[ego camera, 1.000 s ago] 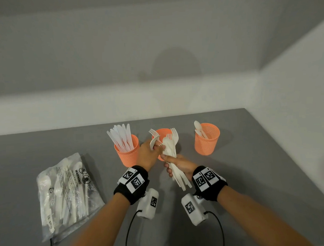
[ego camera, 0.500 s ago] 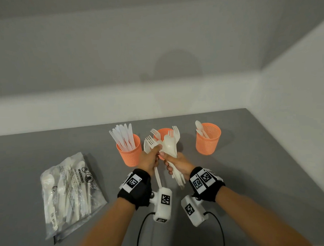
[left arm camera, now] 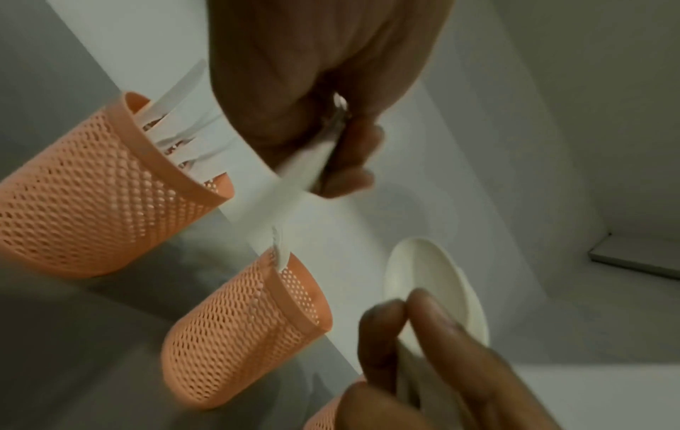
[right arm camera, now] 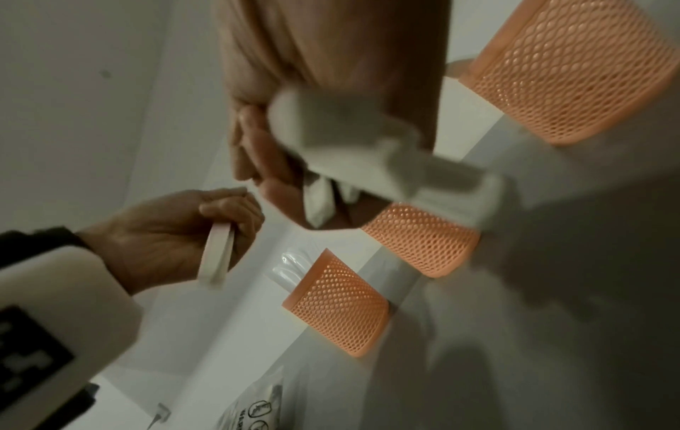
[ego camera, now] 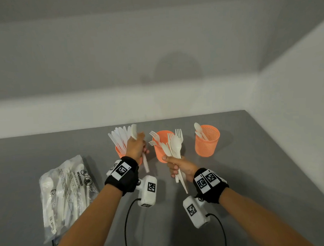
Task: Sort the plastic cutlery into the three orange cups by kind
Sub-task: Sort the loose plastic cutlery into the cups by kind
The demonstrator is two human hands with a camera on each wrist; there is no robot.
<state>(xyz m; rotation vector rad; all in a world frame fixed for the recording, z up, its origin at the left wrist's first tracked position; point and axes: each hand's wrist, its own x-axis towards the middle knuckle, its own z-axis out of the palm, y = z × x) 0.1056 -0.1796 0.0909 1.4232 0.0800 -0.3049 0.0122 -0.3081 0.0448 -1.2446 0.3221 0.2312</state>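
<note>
The left hand [ego camera: 135, 147] grips a single white piece [ego camera: 145, 161] by its handle, held just in front of the knife cup [ego camera: 119, 152], which stands left of the middle cup [ego camera: 159, 150]; the piece's top end shows above the fist, but whether it is a knife or a spoon cannot be told. The right hand [ego camera: 180, 168] clutches a mixed bundle [ego camera: 174, 150] of forks and spoons just in front of the middle cup, which already holds forks; the spoon cup [ego camera: 206, 141] stands to the right of the middle cup, on the grey surface [ego camera: 252, 165]. A plastic bag [ego camera: 66, 196] with more cutlery lies well to the left of the middle cup. The risks, as a judgement: the held piece may land in the wrong cup if its kind is misread; its handle may catch on the crowded knives and tip the light mesh cup; the loose bundle may slip and scatter while attention is on the left.
</note>
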